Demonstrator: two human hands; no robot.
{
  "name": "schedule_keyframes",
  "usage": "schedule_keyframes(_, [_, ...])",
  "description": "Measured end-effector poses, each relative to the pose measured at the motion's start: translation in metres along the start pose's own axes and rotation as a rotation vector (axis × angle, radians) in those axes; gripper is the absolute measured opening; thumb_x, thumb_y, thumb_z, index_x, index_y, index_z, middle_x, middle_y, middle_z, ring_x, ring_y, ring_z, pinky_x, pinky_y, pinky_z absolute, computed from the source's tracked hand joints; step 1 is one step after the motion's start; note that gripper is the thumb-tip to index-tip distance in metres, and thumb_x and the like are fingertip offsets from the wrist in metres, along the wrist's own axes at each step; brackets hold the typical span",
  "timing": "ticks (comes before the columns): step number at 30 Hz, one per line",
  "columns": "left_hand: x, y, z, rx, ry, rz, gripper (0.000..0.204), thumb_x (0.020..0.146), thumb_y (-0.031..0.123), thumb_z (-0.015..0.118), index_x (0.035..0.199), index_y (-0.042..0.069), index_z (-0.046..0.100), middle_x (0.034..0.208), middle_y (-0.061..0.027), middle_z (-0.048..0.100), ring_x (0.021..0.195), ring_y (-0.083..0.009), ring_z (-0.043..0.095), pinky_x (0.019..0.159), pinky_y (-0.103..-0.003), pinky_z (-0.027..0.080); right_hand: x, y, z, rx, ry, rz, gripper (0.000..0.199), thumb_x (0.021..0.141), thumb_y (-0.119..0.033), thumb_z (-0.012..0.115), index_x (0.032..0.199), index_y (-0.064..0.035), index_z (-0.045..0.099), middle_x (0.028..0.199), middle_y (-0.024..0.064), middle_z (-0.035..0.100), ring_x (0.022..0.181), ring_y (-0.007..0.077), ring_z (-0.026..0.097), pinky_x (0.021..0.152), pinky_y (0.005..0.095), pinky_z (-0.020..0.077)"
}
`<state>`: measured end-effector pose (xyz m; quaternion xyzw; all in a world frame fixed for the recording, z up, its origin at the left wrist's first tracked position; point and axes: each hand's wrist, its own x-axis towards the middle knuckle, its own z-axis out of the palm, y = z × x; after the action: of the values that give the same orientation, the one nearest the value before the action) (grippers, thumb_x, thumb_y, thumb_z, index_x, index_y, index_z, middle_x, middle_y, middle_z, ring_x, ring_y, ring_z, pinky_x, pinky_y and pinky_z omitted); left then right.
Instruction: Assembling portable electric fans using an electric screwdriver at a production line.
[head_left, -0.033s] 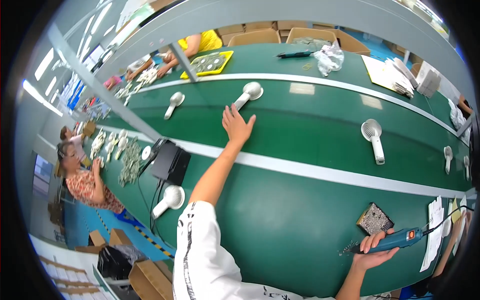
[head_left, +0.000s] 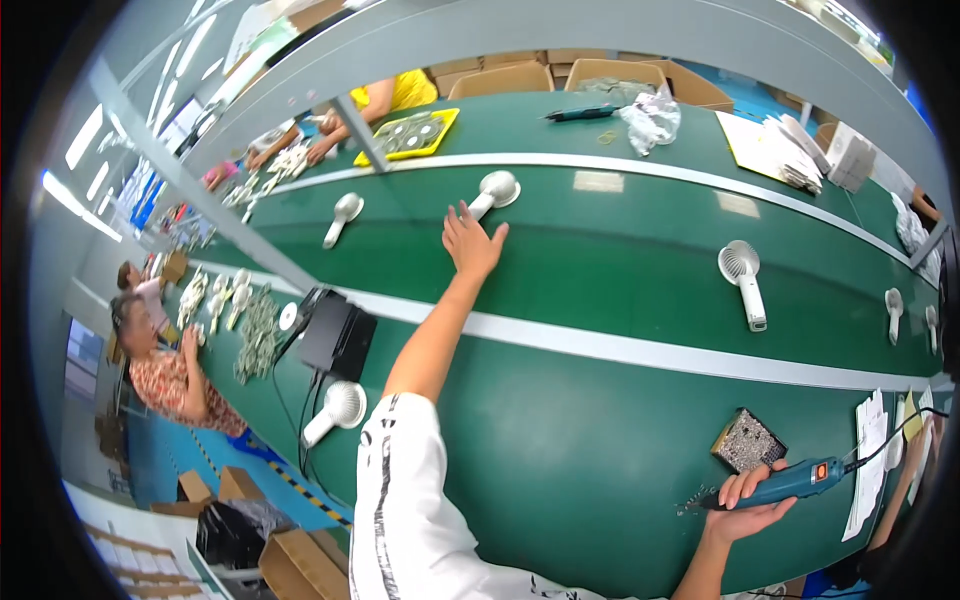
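Note:
My left hand [head_left: 473, 243] reaches far over the green work surface, fingers spread. Its fingertips are at the handle end of a white handheld fan [head_left: 497, 190]; whether they touch it I cannot tell. In my right hand [head_left: 750, 500] lies a teal electric screwdriver [head_left: 785, 486], gripped around its body, with a cable running off to the right. Its tip points left, beside a few loose small screws [head_left: 692, 503] on the table. Just beyond that hand sits a small open box of screws [head_left: 750, 442]. Another white fan [head_left: 338, 411] lies left of my left sleeve.
More fans lie along the middle strip, including one at the right [head_left: 742, 280] and one at the left [head_left: 343, 218]. A black box-shaped device [head_left: 338, 333] with cables stands at the left. A metal rail [head_left: 560, 338] crosses the table. Co-workers sit left and beyond a yellow tray [head_left: 450, 125].
The whole view has shifted very slightly. My left hand stays at the fan's handle, and my right hand keeps its hold on the screwdriver.

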<state>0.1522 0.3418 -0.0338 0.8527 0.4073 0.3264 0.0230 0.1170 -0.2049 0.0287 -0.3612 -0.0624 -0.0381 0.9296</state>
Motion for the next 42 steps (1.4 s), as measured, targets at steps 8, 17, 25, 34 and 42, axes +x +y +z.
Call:
schedule_keyframes(8, [0.023, 0.057, 0.022, -0.828, -0.111, 0.094, 0.042, 0.085, 0.023, 0.06, 0.116, 0.0, 0.043, 0.1, -0.0144, 0.056, 0.088, -0.0234, 0.057, 0.078, -0.037, 0.046, 0.011, 0.0, -0.008, -0.029, 0.052, -0.054, 0.05, 0.098, -0.049, 0.029, 0.117, -0.0039, 0.038, 0.063, 0.0037, 0.038, 0.039, 0.0103, 0.034, 0.032, 0.0226, 0.0308])
schedule_keyframes(17, [-0.285, 0.106, -0.137, -0.806, -0.458, 0.447, 0.039, 0.083, 0.014, 0.062, 0.116, 0.002, 0.045, 0.107, -0.0154, 0.05, 0.101, -0.0299, 0.05, 0.09, -0.038, 0.041, -0.002, -0.001, -0.01, -0.005, -0.039, 0.066, 0.051, 0.096, -0.051, 0.034, 0.117, -0.0041, 0.037, 0.063, 0.0045, 0.041, 0.039, 0.0112, 0.037, 0.032, 0.0235, 0.0323])
schedule_keyframes(25, [-0.24, 0.114, -0.207, -0.792, -0.951, 0.886, 0.034, 0.069, 0.003, 0.068, 0.099, 0.008, 0.053, 0.122, -0.0091, 0.052, 0.135, -0.0315, 0.033, 0.113, -0.056, 0.011, -0.004, -0.001, 0.021, 0.099, -0.126, 0.044, 0.063, 0.091, -0.063, 0.035, 0.116, -0.0067, 0.045, 0.062, 0.0023, 0.04, 0.04, 0.0121, 0.036, 0.035, 0.026, 0.0315])
schedule_keyframes(34, [-0.27, 0.121, -0.203, -0.814, -0.993, 0.973, 0.037, 0.071, 0.0, 0.066, 0.105, 0.01, 0.056, 0.133, -0.0099, 0.048, 0.137, -0.0325, 0.03, 0.112, -0.055, 0.019, -0.005, 0.002, 0.033, 0.082, -0.239, -0.067, 0.069, 0.089, -0.069, 0.027, 0.12, -0.0093, 0.044, 0.064, 0.0027, 0.042, 0.042, 0.0132, 0.039, 0.038, 0.0277, 0.0346])
schedule_keyframes(42, [-0.281, 0.156, -0.223, -1.015, -0.724, 0.601, 0.025, 0.062, 0.01, 0.082, 0.085, 0.01, 0.072, 0.128, -0.0108, 0.052, 0.127, -0.0352, 0.038, 0.104, -0.045, 0.031, -0.017, 0.0, 0.051, 0.174, -0.37, 0.044, 0.072, 0.089, -0.07, 0.027, 0.123, -0.0087, 0.043, 0.067, 0.0032, 0.044, 0.044, 0.0136, 0.041, 0.041, 0.028, 0.0369])
